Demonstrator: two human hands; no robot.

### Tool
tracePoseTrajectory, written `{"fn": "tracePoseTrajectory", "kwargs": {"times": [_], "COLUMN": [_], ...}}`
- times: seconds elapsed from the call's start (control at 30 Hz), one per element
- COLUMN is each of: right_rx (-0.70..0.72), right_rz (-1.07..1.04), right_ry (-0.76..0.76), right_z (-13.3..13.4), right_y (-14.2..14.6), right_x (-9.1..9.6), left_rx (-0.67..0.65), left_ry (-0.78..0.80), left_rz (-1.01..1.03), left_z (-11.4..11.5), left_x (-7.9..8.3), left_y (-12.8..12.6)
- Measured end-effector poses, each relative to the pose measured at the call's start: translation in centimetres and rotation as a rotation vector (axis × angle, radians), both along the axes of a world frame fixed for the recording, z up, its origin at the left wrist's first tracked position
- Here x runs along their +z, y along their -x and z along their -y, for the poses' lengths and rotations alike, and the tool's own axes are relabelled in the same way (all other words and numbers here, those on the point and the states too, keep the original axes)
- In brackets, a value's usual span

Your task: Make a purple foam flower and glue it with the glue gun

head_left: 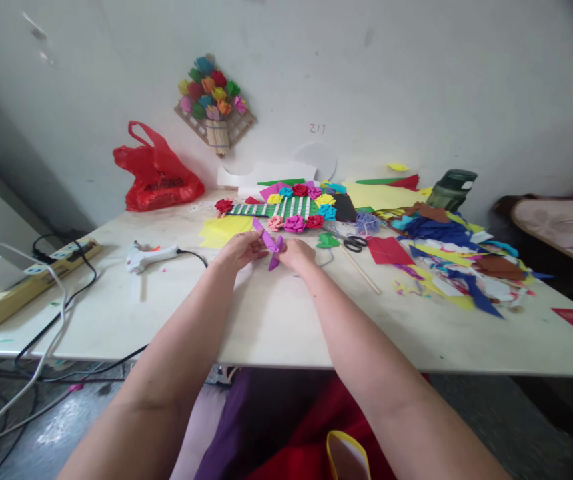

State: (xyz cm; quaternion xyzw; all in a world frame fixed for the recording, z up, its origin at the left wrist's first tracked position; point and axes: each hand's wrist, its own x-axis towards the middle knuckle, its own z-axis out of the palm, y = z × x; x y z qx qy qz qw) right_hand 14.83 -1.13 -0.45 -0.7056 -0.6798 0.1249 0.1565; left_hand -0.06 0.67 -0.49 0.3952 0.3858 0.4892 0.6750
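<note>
Over the table, left hand and right hand pinching purple strip.

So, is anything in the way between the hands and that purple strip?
Nothing visible stands between them. The left hand and the right hand both grip the purple strip directly, fingers pinched on it.

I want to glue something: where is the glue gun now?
In the head view, the white glue gun lies on the table, left of the left hand and right of the yellow power strip.
</note>
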Motion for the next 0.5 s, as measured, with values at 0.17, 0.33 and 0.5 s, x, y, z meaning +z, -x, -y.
{"fn": "tracePoseTrajectory", "kwargs": {"times": [0.17, 0.33, 0.5], "right_rx": [0.018, 0.036, 0.134], "right_rz": [-0.068, -0.107, -0.314], "right_ry": [0.02, -0.005, -0.068], "right_z": [-0.1, -0.2, -1.3], "right_y": [-0.2, -0.4, -0.6], "right_x": [0.1, 0.0, -1.5], "left_rx": [0.008, 0.011, 0.019], "left_ry": [0.005, 0.004, 0.014], "left_rz": [0.032, 0.04, 0.05], "left_z": [-0.2, -0.1, -0.1], "left_x": [-0.4, -0.4, -0.4], "left_y": [-0.2, -0.4, -0.3]}}
